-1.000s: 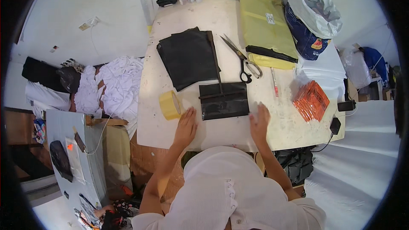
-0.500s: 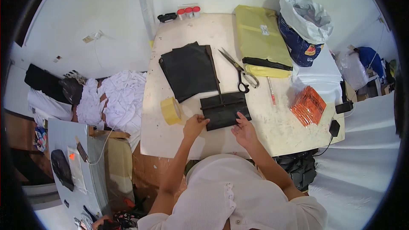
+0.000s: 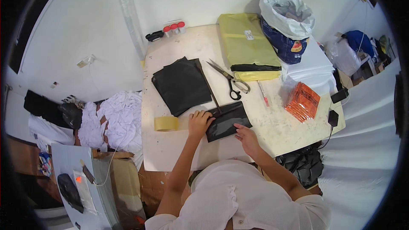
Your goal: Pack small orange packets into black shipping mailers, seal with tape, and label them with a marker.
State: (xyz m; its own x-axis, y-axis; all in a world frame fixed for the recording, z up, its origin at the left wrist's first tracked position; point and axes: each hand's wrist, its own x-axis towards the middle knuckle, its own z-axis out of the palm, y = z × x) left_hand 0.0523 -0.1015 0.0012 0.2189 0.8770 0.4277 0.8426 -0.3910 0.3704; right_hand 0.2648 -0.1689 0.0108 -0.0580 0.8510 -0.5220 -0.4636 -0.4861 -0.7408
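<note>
A translucent yellow tape roll (image 3: 166,124) lies just beside a fanned stack of matte black sheets (image 3: 182,88). The left hand (image 3: 199,124) curls over the left edge of a glossy rectangular black sheet (image 3: 228,124) slanted on the table (image 3: 277,130); the right hand (image 3: 248,139) touches its right end; whether either pinches, I cannot tell. Beyond, a yellow-green plastic package (image 3: 238,49) bears a white label (image 3: 248,35); orange packets (image 3: 303,101) carry dark print.

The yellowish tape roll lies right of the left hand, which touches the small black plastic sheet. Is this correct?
Not quite: the head view shows the yellowish tape roll left of the left hand, which touches the small black plastic sheet.
</note>
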